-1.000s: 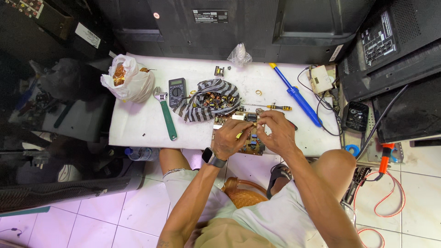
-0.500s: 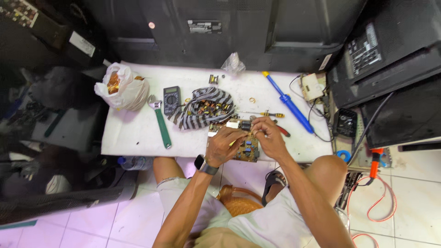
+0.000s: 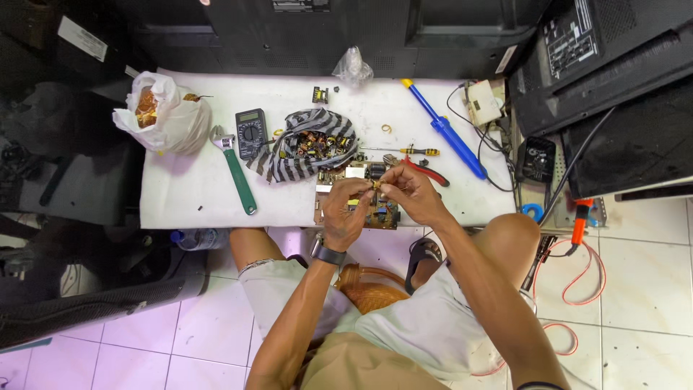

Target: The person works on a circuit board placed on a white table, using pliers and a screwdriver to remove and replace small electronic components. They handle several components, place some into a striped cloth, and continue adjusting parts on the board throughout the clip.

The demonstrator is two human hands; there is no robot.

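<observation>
Left hand: my grip pinches a small brass part.
Right hand: my grip pinches the same part.
Below: circuit board on bench.

Electronics repair shop: multimeter, soldering tool, circuit board on bench, TV sets around.

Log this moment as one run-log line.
left hand: pinching small part | right hand: pinching same part | below: circuit board on white table
</observation>
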